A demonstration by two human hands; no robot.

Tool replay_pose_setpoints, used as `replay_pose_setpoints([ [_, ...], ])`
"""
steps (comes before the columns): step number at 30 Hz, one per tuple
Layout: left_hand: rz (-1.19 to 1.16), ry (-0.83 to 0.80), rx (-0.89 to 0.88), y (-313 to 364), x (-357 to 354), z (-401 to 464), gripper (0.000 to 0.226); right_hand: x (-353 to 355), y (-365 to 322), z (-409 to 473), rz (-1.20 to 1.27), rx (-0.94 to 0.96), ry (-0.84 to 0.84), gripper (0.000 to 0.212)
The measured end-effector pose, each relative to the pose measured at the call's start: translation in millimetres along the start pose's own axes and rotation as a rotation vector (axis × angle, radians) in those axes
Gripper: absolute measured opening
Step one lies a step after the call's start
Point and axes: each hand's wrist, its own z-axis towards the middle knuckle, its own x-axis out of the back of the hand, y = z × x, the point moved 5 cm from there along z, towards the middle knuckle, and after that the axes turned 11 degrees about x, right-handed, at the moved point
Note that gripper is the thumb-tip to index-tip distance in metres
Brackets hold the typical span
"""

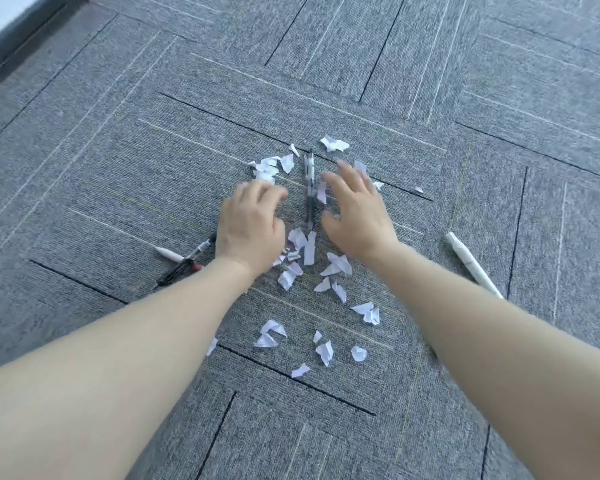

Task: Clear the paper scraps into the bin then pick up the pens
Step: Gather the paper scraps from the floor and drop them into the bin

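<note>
Several white paper scraps [336,265] lie scattered over the grey carpet, from the far cluster [334,143] to the near pieces [271,334]. A dark pen [309,188] lies lengthwise between my hands. My left hand [248,226] hovers palm down over the left scraps, fingers curled and slightly apart, holding nothing that I can see. My right hand [355,216] is spread palm down just right of the dark pen, empty. Two pens, a black one [184,263] and a white one [168,254], cross left of my left wrist. Another white pen [471,263] lies at the right.
Grey carpet tiles [118,168] with dark and light stripes cover the floor. A dark skirting and pale wall [0,32] run along the far left corner. No bin is in view.
</note>
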Motion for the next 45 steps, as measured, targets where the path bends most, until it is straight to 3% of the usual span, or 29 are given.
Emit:
replay_pose_setpoints([
  [4,0.184,-0.172,0.174,-2,-11,42,0.07,4,13,35,-0.138,-0.027,-0.111,0.07],
  [10,0.139,-0.422,0.05,14,-27,88,0.08,-1,23,68,-0.116,0.013,-0.25,0.072],
  [15,-0.243,-0.256,0.065,16,-11,66,0.052,11,19,49,-0.055,0.117,-0.096,0.046],
  [20,-0.387,-0.169,-0.029,16,-10,1,0.03,8,-4,-29,0.078,0.287,-0.009,0.031],
  [22,-0.444,-0.14,-0.08,19,-4,-18,0.029,12,-8,-50,0.139,0.309,0.114,0.025],
  [24,-0.489,-0.061,-0.022,14,1,-20,0.03,16,2,-42,0.149,0.179,0.197,0.027],
  [26,-0.404,-0.025,0.095,7,0,-16,0.035,12,14,-22,0.085,0.01,0.12,0.038],
  [30,-0.183,-0.212,0.145,13,-20,-29,0.054,-4,24,-5,0.029,-0.116,-0.048,0.056],
  [32,-0.213,-0.228,0.12,23,-25,-42,0.051,-4,21,-18,0.078,-0.11,-0.045,0.053],
  [34,-0.284,-0.205,0.097,29,-23,-57,0.042,3,8,-41,0.149,0.03,-0.014,0.042],
  [36,-0.364,-0.185,0.066,31,-18,-74,0.037,14,-1,-64,0.182,0.17,0.079,0.032],
  [37,-0.407,-0.18,0.055,31,-15,-81,0.035,20,3,-68,0.184,0.152,0.147,0.031],
  [39,-0.484,-0.165,0.05,31,-10,-89,0.032,27,32,-61,0.147,-0.097,0.247,0.036],
  [41,-0.528,-0.123,0.089,26,-7,-89,0.032,29,67,-48,0.083,-0.397,0.153,0.047],
  [43,-0.528,-0.085,0.152,18,-5,-86,0.033,26,81,-35,0.052,-0.454,0.02,0.054],
  [45,-0.531,-0.106,0.203,14,-6,-84,0.036,21,74,-28,0.069,-0.335,-0.009,0.054],
])
